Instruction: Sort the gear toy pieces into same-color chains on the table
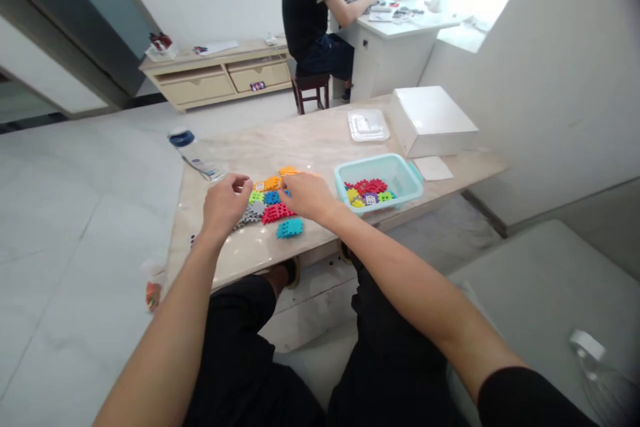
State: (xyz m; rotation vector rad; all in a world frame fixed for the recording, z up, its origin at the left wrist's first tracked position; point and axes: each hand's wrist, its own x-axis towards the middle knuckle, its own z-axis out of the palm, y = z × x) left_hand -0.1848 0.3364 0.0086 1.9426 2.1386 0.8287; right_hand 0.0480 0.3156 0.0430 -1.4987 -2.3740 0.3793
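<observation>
On the table, interlocking plastic building pieces lie in a group between my hands. My left hand (pixel 227 203) is above the grey pieces (pixel 254 211) at the group's left side, its fingers loosely curled, with a gap between thumb and fingertips and nothing visible in it. My right hand (pixel 307 195) bends its fingers down over the right side, beside the blue pieces (pixel 273 197); its fingertips are partly hidden, and I cannot make out what they grip. Orange pieces (pixel 271 183) lie behind, lime pieces (pixel 257 196) at the left. Red pieces (pixel 277 213) and a teal piece (pixel 290 228) are nearer me.
A light teal basket (pixel 415 190) with mixed pieces stands right of my hand. Behind it are a clear plastic lid (pixel 369 125) and a white box (pixel 437 120). A bottle (pixel 193 152) lies at the far left. Another person (pixel 310 7) sits at a farther desk.
</observation>
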